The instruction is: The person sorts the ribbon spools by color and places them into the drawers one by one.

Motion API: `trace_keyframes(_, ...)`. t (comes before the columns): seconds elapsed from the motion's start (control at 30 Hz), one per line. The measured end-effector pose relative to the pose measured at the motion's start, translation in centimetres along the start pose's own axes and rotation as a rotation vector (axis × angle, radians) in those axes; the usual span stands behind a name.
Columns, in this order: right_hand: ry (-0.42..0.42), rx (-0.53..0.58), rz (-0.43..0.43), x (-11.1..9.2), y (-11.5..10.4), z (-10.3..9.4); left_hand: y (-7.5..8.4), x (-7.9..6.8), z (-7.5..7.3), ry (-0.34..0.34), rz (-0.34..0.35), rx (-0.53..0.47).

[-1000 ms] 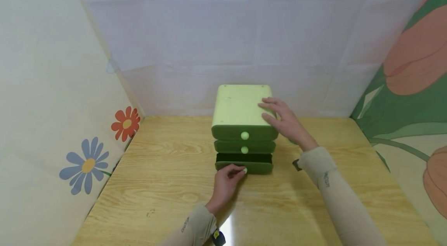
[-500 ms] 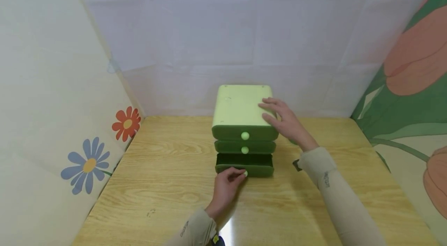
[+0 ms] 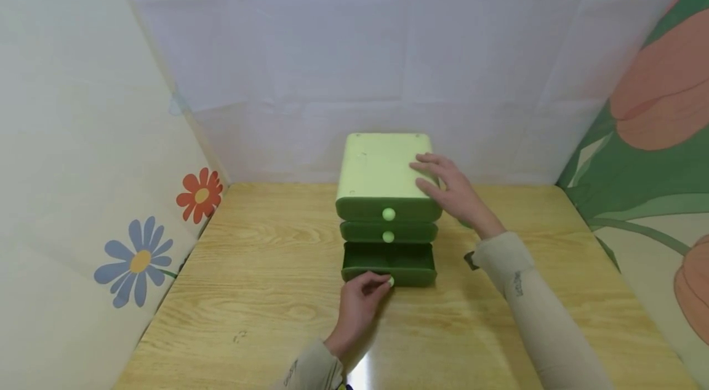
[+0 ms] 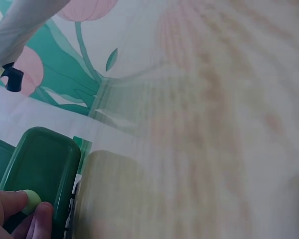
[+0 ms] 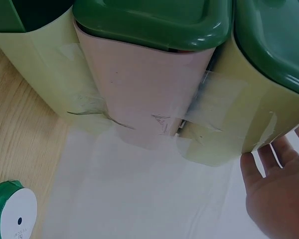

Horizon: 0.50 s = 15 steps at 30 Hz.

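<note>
A small drawer unit [image 3: 382, 165] with a pale green top and dark green drawer fronts stands on the table. My left hand [image 3: 357, 309] pinches the round pale green knob [image 3: 391, 281] of the bottom drawer [image 3: 418, 278], which is pulled out toward me. The left wrist view shows thumb and fingers on that knob [image 4: 32, 201]. The upper knob [image 3: 389, 214] and the middle knob [image 3: 388, 237] are untouched, their drawers pushed in. My right hand [image 3: 451, 190] rests with straight fingers on the unit's top right edge. In the right wrist view, clear tape [image 5: 217, 102] spans the stacked sections.
A roll of green ribbon [image 5: 12, 211] lies on the wooden table [image 3: 266, 267] to the right of the unit, mostly behind my right arm in the head view. A white sheet [image 3: 332, 51] hangs behind. Flower-patterned panels [image 3: 138, 261] stand at both sides.
My left hand has drawn the bottom drawer further out toward me, showing more of its inside. My right hand has stayed in place on the unit.
</note>
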State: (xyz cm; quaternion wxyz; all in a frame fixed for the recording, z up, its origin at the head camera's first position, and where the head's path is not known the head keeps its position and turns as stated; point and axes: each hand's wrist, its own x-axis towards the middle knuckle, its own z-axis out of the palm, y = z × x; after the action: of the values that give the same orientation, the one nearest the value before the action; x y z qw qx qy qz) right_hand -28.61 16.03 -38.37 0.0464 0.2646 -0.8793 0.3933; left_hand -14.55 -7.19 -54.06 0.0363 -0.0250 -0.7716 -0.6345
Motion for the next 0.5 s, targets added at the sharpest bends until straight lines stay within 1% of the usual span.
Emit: trace_keyframes(0.5,0.006,0.0,-0.012,0.0,0.1,0.1,0.3,-1.7,-0.2,-0.004,-0.011,-0.019)
